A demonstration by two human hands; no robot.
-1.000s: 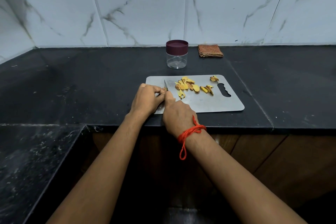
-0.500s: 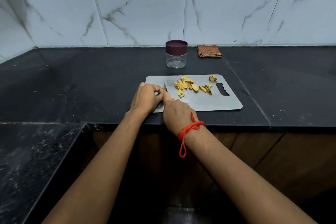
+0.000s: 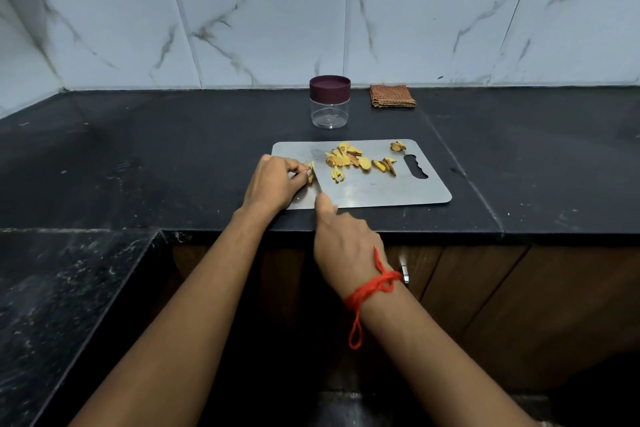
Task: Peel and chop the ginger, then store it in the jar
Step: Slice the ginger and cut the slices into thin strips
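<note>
We are in the chopping step. Our left hand (image 3: 277, 184) sits at the 9 o'clock edge of the steel cutting board (image 3: 398, 194), with thumb and fingertips pinching a small ginger piece (image 3: 311, 173) down onto the metal. Our right hand (image 3: 346, 250), near the board's 7 o'clock corner, is curled round the knife (image 3: 317, 182) with the forefinger laid along its spine; the handle is hidden in the palm. The blade points toward 12 o'clock and lies just beside the pinched piece on its 3 o'clock side. With so little left to grip, we judge the main risk to be the fingertips, so we should tuck them back behind the knuckles. We should cut with a short rocking stroke rather than a push, because a steel board looks slick. The cut ginger (image 3: 346, 160) lies heaped from the board's centre toward 1 o'clock, and some bits look brown-edged, perhaps peel worth sorting out. The jar (image 3: 329, 115) stands on the counter at 12 o'clock beyond the board, with its lid (image 3: 329, 87) on, so it needs opening before anything goes in.
</note>
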